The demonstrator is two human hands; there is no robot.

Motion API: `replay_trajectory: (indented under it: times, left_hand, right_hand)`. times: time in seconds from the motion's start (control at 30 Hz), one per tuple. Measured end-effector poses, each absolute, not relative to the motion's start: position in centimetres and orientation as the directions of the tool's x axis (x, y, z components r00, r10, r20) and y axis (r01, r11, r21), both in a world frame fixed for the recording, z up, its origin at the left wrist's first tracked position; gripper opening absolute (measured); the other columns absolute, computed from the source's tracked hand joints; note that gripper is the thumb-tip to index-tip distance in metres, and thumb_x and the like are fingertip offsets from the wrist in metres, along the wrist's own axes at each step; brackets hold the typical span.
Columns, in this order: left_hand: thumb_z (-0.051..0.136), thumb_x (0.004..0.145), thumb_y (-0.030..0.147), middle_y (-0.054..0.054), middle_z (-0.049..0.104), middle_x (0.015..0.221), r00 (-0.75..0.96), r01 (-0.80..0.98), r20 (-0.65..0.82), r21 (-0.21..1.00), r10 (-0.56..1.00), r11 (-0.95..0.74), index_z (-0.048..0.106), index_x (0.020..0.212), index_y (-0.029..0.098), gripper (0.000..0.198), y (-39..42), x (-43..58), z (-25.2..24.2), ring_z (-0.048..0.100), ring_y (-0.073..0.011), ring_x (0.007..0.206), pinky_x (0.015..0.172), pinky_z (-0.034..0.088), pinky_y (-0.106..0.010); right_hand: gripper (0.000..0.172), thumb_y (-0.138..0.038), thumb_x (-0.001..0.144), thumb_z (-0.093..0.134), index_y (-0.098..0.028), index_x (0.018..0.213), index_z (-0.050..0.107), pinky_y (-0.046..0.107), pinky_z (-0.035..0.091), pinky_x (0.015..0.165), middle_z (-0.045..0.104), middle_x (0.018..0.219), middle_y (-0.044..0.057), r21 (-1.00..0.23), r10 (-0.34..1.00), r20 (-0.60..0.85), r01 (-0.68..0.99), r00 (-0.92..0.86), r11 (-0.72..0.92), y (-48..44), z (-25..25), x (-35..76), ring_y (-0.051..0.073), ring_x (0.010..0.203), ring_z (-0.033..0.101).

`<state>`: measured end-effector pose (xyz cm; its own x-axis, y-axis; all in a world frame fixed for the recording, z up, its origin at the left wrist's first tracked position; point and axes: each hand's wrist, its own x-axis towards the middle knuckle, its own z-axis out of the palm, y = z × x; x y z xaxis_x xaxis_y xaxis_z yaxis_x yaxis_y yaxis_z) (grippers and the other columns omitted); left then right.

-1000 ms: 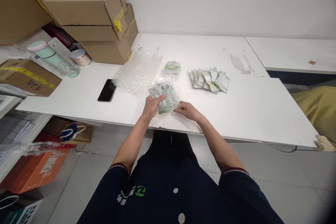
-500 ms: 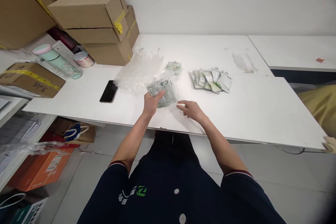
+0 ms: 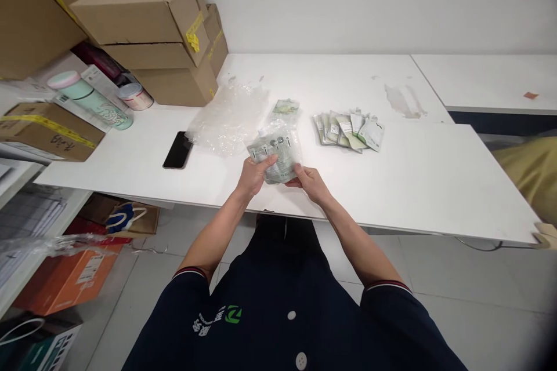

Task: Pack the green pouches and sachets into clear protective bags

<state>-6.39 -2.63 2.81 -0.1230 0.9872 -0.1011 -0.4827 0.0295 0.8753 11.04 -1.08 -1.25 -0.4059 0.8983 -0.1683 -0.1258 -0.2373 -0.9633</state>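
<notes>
Near the table's front edge my left hand (image 3: 253, 175) grips a pale green spouted pouch (image 3: 278, 163) that seems to sit in a clear plastic bag (image 3: 295, 142). The thumb lies across the printed face. My right hand (image 3: 310, 181) pinches the lower right side, thumb on top and fingers partly hidden beneath. Just behind the held pouch lies another green pouch (image 3: 286, 108). To the right is a fanned, overlapping row of several similar pouches (image 3: 343, 130), some with spouts visible.
Crumpled clear plastic bags (image 3: 230, 116) lie left of the pouches, with a black phone (image 3: 177, 151) beside them. Cardboard boxes (image 3: 143, 23) are stacked at the back left. A mint bottle (image 3: 89, 98) and a small tub (image 3: 136, 96) stand near them on the white table (image 3: 418, 185).
My right hand has moved left and closed on the pouch's right side. The pouch and my left hand have shifted slightly right and toward me.
</notes>
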Motion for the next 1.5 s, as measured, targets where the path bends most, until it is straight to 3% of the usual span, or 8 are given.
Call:
replay_trajectory:
  times: [0.4, 0.5, 0.63, 0.8, 0.9, 1.1, 1.33, 1.5]
  left_hand:
    - [0.090, 0.060, 0.033, -0.007, 0.077, 0.092, -0.212, -0.372, -0.079, 0.928, 0.974, -0.005, 0.077, 0.091, 0.014, 0.039, -3.7, -5.9, 2.1, 0.072, -0.0254, 0.092, 0.084, 0.055, -0.037]
    - [0.090, 0.059, 0.033, -0.006, 0.077, 0.092, -0.280, -0.398, -0.076, 0.916, 0.957, -0.044, 0.076, 0.089, 0.014, 0.037, -2.8, -5.8, 2.2, 0.072, -0.0243, 0.090, 0.085, 0.056, -0.037]
    - [0.093, 0.054, 0.026, -0.006, 0.077, 0.093, -0.337, -0.579, -0.200, 0.815, 0.920, -0.034, 0.074, 0.092, 0.014, 0.044, -0.8, -6.9, 2.7, 0.072, -0.0266, 0.097, 0.091, 0.056, -0.040]
    - [0.091, 0.057, 0.023, -0.007, 0.076, 0.087, -0.249, -0.718, -0.397, 0.688, 0.883, 0.107, 0.072, 0.089, 0.013, 0.039, 0.7, -8.4, 2.4, 0.072, -0.0285, 0.098, 0.092, 0.057, -0.042]
    - [0.090, 0.060, 0.024, -0.007, 0.077, 0.091, -0.227, -0.729, -0.380, 0.677, 0.897, 0.102, 0.072, 0.091, 0.014, 0.037, 0.7, -8.1, 1.9, 0.071, -0.0288, 0.099, 0.093, 0.057, -0.043]
    - [0.087, 0.064, 0.026, -0.008, 0.075, 0.107, -0.164, -0.771, -0.347, 0.630, 0.923, 0.100, 0.070, 0.095, 0.017, 0.037, 0.2, -7.1, 0.9, 0.066, -0.0304, 0.114, 0.098, 0.054, -0.044]
    - [0.086, 0.067, 0.035, -0.009, 0.072, 0.115, -0.105, -0.822, -0.375, 0.554, 0.921, 0.132, 0.068, 0.098, 0.019, 0.039, 1.5, -6.3, -0.8, 0.060, -0.0332, 0.124, 0.098, 0.054, -0.047]
    - [0.089, 0.060, 0.023, -0.011, 0.075, 0.105, -0.048, -0.798, -0.402, 0.566, 0.914, 0.207, 0.069, 0.092, 0.016, 0.038, 1.7, -6.1, -0.6, 0.066, -0.0330, 0.113, 0.096, 0.054, -0.048]
  right_hand:
    - [0.056, -0.064, 0.078, 0.071, -0.023, 0.116, 0.062, 0.033, 0.057, 0.092, 0.072, 0.111, 0.006, -0.814, 0.762, -0.273, -0.281, -0.588, -0.508, -1.6, -1.3, 10.1, 0.017, 0.092, 0.071]
    - [0.058, -0.063, 0.077, 0.071, -0.023, 0.117, 0.058, 0.035, 0.058, 0.085, 0.070, 0.106, 0.006, -0.891, 0.792, -0.257, -0.181, -0.553, -0.416, -1.0, -1.3, 10.7, 0.017, 0.086, 0.070]
    - [0.054, -0.056, 0.071, 0.078, -0.020, 0.107, 0.060, 0.033, 0.057, 0.073, 0.066, 0.094, 0.004, -0.981, 0.933, -0.161, 0.156, -0.323, -0.115, -0.3, -1.0, 12.0, 0.016, 0.076, 0.064]
    - [0.052, -0.059, 0.077, 0.070, -0.021, 0.112, 0.060, 0.035, 0.057, 0.084, 0.065, 0.113, 0.006, -0.978, 0.898, -0.163, -0.052, -0.409, -0.201, -1.0, -0.1, 11.4, 0.016, 0.091, 0.065]
    - [0.051, -0.055, 0.072, 0.076, -0.019, 0.106, 0.064, 0.034, 0.058, 0.078, 0.069, 0.100, 0.005, -0.980, 0.923, -0.128, -0.099, -0.363, -0.174, -1.7, 0.0, 10.1, 0.016, 0.083, 0.064]
    - [0.028, -0.045, 0.074, 0.073, -0.017, 0.075, 0.068, 0.030, 0.051, 0.063, 0.066, 0.065, 0.001, -0.998, 0.973, -0.044, 0.061, -0.227, -0.031, -1.4, 0.0, 9.8, 0.016, 0.063, 0.060]
    - [0.016, -0.033, 0.066, 0.071, -0.018, 0.066, 0.064, 0.026, 0.045, 0.053, 0.057, 0.059, -0.002, -0.989, 0.959, -0.113, -0.061, -0.261, -0.133, 0.6, 1.5, 9.6, 0.011, 0.056, 0.051]
    - [0.025, -0.040, 0.065, 0.074, -0.017, 0.067, 0.063, 0.025, 0.042, 0.048, 0.055, 0.055, -0.003, -0.984, 0.954, -0.177, 0.019, -0.242, -0.178, 0.8, 0.3, 10.7, 0.010, 0.051, 0.049]
